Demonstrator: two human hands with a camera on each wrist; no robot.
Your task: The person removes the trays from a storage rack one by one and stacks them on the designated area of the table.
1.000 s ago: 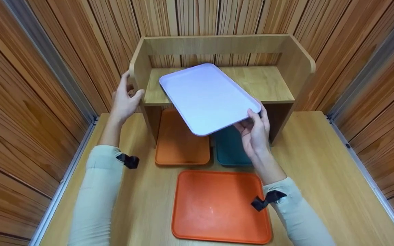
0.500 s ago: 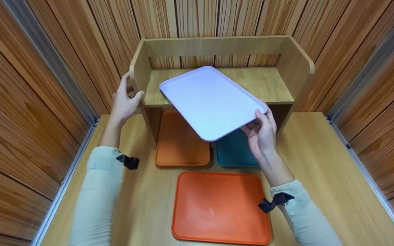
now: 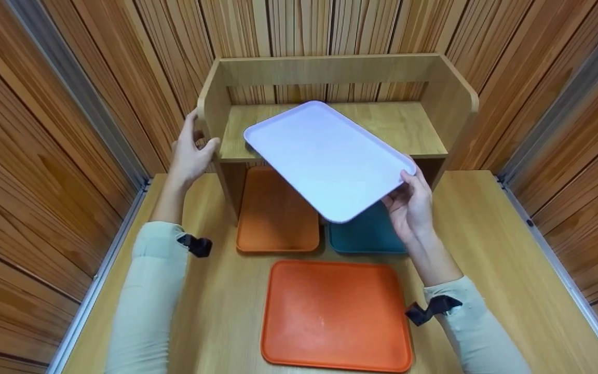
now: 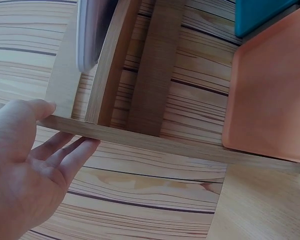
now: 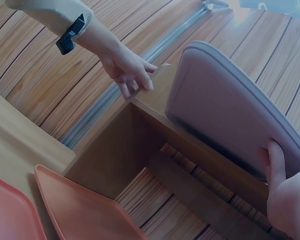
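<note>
Lilac tray held over shelf

Head: I see the right grip narrow, pinching the tray's near corner — tray tilted above the shelf's front edge. Left wrist: left grip holds the shelf's side panel. Right wrist: fingers against the tray's underside; shelf contact — cannot tell.

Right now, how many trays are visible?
4: lavender tray in the right hand; orange tray and teal tray partly under the shelf; red-orange tray in front. More may be hidden.
</note>
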